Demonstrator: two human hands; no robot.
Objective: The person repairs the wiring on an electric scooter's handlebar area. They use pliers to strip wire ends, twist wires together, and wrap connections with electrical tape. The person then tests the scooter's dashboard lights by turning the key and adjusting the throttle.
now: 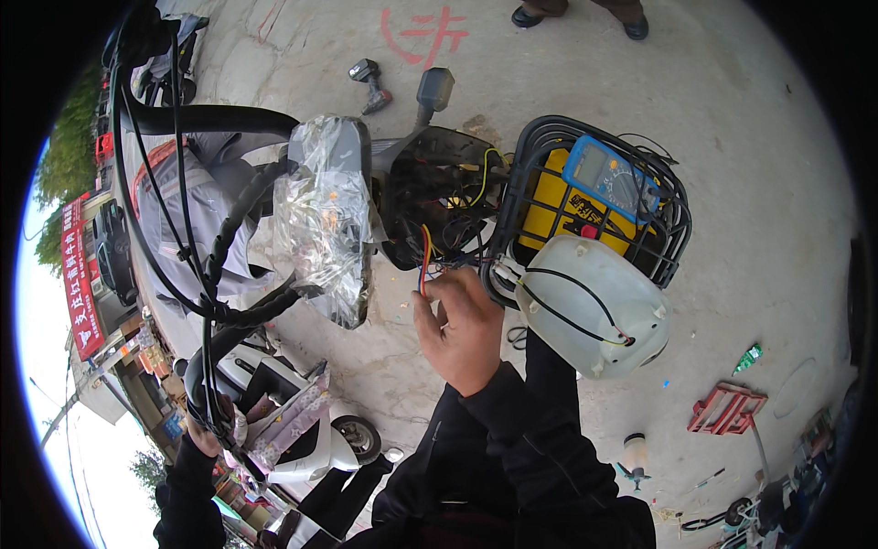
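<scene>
My right hand (465, 328) is closed in a pinch on thin red, yellow and blue wires (426, 249). The wires come out of the open dark front housing (430, 197) of a scooter, where more loose wiring shows, including a yellow-green strand. Beside this hand, a whitish translucent lamp shell (599, 320) rests against the basket, black leads crossing it. At the lower left, my left hand (203, 435) is wrapped round the end of the handlebar (194, 380), partly hidden by cables. A panel in crinkled clear plastic (322, 215) lies between the handlebar and the housing.
The black wire basket (675, 265) holds a yellow case (549, 197) and a blue multimeter (611, 178). A cordless power tool (370, 86), a red metal frame (727, 408) and a spray bottle (635, 457) are on the ground. A person's shoes (637, 29) show at the top.
</scene>
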